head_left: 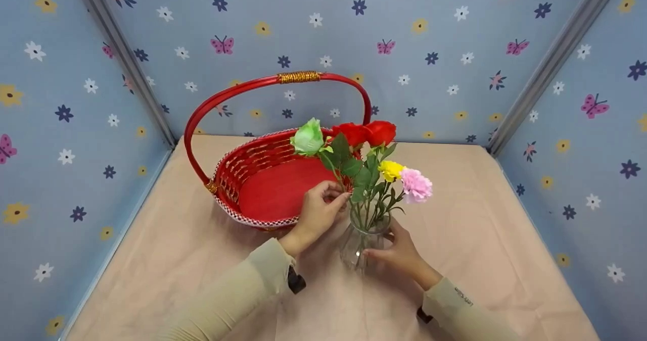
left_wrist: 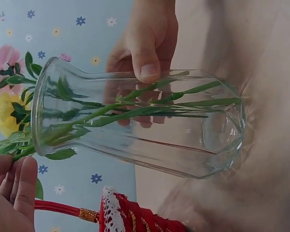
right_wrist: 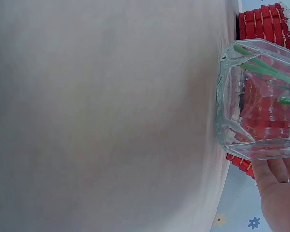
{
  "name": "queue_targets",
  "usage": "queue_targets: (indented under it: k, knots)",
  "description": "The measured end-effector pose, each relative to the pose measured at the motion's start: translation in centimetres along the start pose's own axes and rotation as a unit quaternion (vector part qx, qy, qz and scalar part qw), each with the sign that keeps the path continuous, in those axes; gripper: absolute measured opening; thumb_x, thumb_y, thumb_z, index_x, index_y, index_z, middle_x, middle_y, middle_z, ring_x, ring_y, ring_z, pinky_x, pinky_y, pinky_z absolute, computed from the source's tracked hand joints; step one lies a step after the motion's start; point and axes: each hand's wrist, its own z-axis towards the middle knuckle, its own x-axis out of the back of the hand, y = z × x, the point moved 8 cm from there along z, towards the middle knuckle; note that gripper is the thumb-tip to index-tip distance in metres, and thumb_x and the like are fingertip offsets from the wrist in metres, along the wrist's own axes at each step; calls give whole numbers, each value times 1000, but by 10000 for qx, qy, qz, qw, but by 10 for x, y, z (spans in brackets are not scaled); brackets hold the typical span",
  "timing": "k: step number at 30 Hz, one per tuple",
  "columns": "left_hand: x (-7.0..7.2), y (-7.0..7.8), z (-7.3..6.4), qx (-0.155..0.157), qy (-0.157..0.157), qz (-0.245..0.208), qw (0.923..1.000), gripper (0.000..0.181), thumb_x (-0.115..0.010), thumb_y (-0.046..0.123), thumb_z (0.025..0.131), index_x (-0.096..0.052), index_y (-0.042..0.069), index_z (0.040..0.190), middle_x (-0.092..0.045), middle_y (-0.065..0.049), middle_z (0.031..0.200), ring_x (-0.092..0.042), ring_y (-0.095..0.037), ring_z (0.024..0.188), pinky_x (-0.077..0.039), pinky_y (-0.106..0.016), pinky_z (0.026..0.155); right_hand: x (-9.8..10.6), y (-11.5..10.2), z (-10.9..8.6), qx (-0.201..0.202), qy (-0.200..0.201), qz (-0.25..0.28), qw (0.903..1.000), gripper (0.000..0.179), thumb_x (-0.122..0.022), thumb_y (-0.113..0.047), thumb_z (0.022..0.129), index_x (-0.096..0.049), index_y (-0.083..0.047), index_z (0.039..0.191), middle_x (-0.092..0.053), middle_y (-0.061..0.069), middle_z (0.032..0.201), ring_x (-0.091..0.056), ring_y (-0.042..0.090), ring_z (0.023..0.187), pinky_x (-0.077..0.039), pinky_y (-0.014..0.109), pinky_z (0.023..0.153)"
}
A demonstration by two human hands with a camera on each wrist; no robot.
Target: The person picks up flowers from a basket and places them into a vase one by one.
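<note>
My right hand (head_left: 402, 252) grips a clear glass vase (head_left: 351, 252) from the right side, thumb in front and fingers behind in the left wrist view. Green stems (left_wrist: 94, 118) stand slanted inside the vase. At the vase mouth my left hand (head_left: 321, 204) pinches the stem of a green rose (head_left: 307, 138), which leans left over the basket. Two red roses (head_left: 381, 133), a yellow carnation (head_left: 390, 170) and a pink carnation (head_left: 417, 185) rise from the vase. In the right wrist view, the right hand's fingers lie against the glass.
Behind and left of the vase stands a red woven basket (head_left: 275, 189) with a white lace rim and a tall arched handle (head_left: 242, 86). A beige cloth (head_left: 455, 209) covers the table. Flower-patterned panels (head_left: 323, 38) enclose the back and both sides.
</note>
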Motion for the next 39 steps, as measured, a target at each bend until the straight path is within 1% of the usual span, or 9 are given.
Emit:
queue_targets:
  k: [4, 8, 15, 19, 23, 29, 32, 35, 39]
  knots:
    - [-3, -4, -3, 111, -33, 300, 9995, 8, -72, 6, 87, -68, 1, 91, -70, -12, 81, -66, -20, 70, -55, -25, 61, 1, -18, -2, 43, 86, 85, 9999, 92, -93, -15, 64, -45, -3, 142, -63, 2, 118, -62, 22, 105, -52, 42, 95]
    - [-2, -6, -4, 165, 0, 572, 9982, 5, -72, 2, 82, -70, 5, 86, -69, -5, 80, -63, -13, 71, -52, -23, 64, 1, -35, -3, 76, 18, 176, 9998, 88, -92, -8, 65, -47, -1, 140, -64, 1, 115, -62, 21, 104, -52, 44, 94]
    - [-2, -7, -5, 193, -117, 513, 9984, 6, -74, 4, 81, -73, 5, 86, -70, -5, 81, -61, -12, 71, -51, -24, 65, 2, -38, -3, 92, 28, 18, 10000, 85, -92, -8, 64, -50, -4, 137, -65, -3, 113, -62, 18, 103, -53, 39, 93]
    - [-1, -8, -7, 222, -275, 393, 9986, 10, -76, 5, 82, -73, 2, 91, -72, -10, 86, -62, -16, 75, -52, -28, 69, 1, -38, -3, 144, -6, -9, 9999, 84, -92, -8, 65, -50, -2, 137, -65, -2, 113, -63, 19, 103, -53, 39, 93]
    - [0, -9, -8, 244, -423, 270, 9984, 14, -76, 8, 83, -74, 1, 95, -72, -12, 90, -64, -20, 79, -54, -32, 72, 2, -39, -3, 194, -42, -24, 9998, 81, -91, -8, 66, -50, -5, 135, -65, 1, 115, -63, 20, 105, -53, 41, 94]
    - [2, -13, -9, 330, -638, 293, 9970, 14, -75, 10, 85, -74, 5, 99, -73, -9, 93, -64, -14, 81, -54, -31, 74, 4, -42, -1, 146, -144, -54, 9998, 87, -91, -11, 66, -47, -10, 141, -64, 3, 120, -62, 20, 107, -52, 42, 96]
    - [5, -13, -9, 278, -755, 352, 9961, 15, -74, 10, 87, -73, 4, 101, -72, -9, 96, -65, -15, 82, -54, -30, 74, 4, -44, 0, 163, -220, -133, 9995, 93, -92, -12, 65, -43, -11, 145, -64, 3, 121, -62, 20, 108, -52, 42, 95]
    - [11, -15, -8, 226, -820, 443, 9954, 15, -72, 9, 88, -72, 4, 102, -71, -9, 96, -64, -17, 81, -54, -31, 74, 5, -47, 1, 324, -330, -262, 9986, 94, -92, -13, 65, -42, -7, 145, -65, 7, 121, -63, 25, 107, -52, 44, 94]
    - [23, -17, -7, 257, -853, 646, 9939, 13, -71, 10, 89, -72, 7, 101, -71, -4, 94, -64, -17, 80, -55, -37, 74, 8, -49, 1, 510, -396, -379, 9972, 81, -91, -12, 66, -51, 0, 136, -66, 9, 118, -64, 33, 107, -53, 46, 93]
